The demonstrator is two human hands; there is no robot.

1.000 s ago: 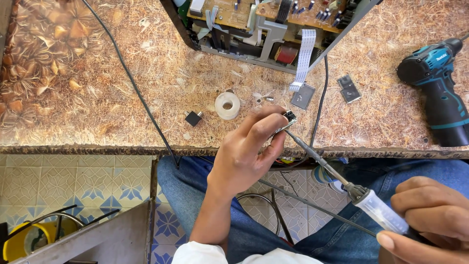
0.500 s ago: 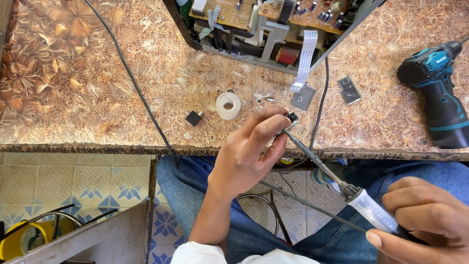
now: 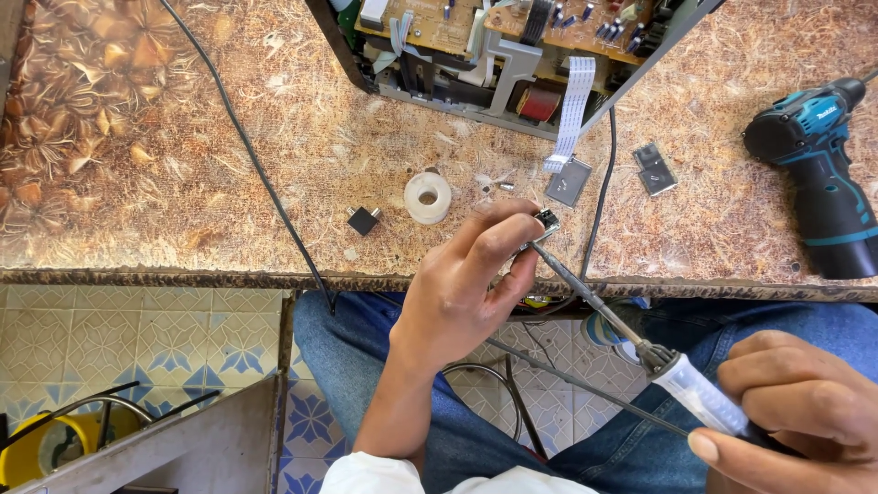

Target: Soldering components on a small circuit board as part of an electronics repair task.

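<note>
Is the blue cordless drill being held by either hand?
No, the drill lies alone on the table; the right hand grips a soldering iron.

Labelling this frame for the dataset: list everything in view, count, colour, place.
small component: 1, dark, pinched in left fingertips at table edge
soldering iron: 1, metal shaft with white handle, tip at the component
opened device chassis: 1, circuit boards inside, top centre
ribbon cable: 1, white, hanging from chassis
metal plates: 2, grey, right of ribbon
tape roll: 1, white, table centre
small block: 1, black, left of roll
cordless drill: 1, teal and black, far right
cable: 1, black, across table
table: 1, brown patterned
container: 1, yellow, bottom left floor
left hand: holds component
right hand: grips iron handle
</note>
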